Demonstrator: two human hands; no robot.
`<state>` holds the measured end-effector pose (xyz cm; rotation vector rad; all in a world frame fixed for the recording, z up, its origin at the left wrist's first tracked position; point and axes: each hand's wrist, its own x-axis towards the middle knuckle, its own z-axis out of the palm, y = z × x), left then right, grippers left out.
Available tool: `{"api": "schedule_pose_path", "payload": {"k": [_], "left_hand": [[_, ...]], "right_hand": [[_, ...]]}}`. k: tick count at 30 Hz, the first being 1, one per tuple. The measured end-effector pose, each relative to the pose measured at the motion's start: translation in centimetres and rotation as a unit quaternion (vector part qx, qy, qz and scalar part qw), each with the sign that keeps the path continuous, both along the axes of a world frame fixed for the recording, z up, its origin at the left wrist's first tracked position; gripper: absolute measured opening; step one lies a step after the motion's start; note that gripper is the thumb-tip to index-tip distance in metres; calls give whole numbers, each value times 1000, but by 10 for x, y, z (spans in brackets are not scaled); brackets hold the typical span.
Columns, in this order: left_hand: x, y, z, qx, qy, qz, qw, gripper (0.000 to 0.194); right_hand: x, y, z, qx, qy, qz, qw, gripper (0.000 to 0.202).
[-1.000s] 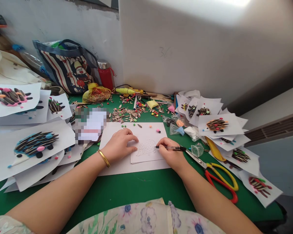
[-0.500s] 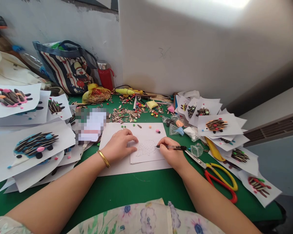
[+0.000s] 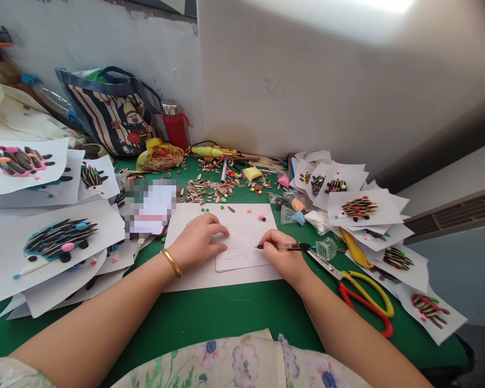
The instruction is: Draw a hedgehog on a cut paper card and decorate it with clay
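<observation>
A small white card with a pencil-like outline of a hedgehog lies on a larger white sheet. My left hand rests on the left part of the papers, its thumb and fingers apart, with nothing held. A gold bangle is round that wrist. My right hand pinches a black pen, whose tip is at the right side of the drawing. Small coloured clay balls and a seed lie along the top of the large sheet.
Cards with seed hedgehogs are piled at left and right. Scissors lie beside my right forearm. A phone, loose seeds, bagged clay, a red flask and a striped bag stand or lie around.
The pen tip has moved slightly down at the drawing's right side, with my right hand shifting a little. My left hand stays in place.
</observation>
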<state>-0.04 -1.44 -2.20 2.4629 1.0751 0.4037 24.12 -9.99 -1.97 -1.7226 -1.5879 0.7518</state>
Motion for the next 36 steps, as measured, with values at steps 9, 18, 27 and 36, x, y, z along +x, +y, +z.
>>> {"api": "schedule_pose_path", "payload": {"k": [9,18,27,36], "left_hand": [[0,0,-1,3,-1,2,1000,24],[0,0,0,-1,4,3,1000,24],[0,0,0,-3,7,2,1000,25],[0,0,0,-1,5,2,1000,24]], "right_hand": [[-9,-6,-1,-50,-28,4,998,18],[-5,-2,2,-22,-18,10,1000,18],[-3,0,-1,-9,-17,14,1000,17],[2,1,-5,0,6,-2,1000,16]]}}
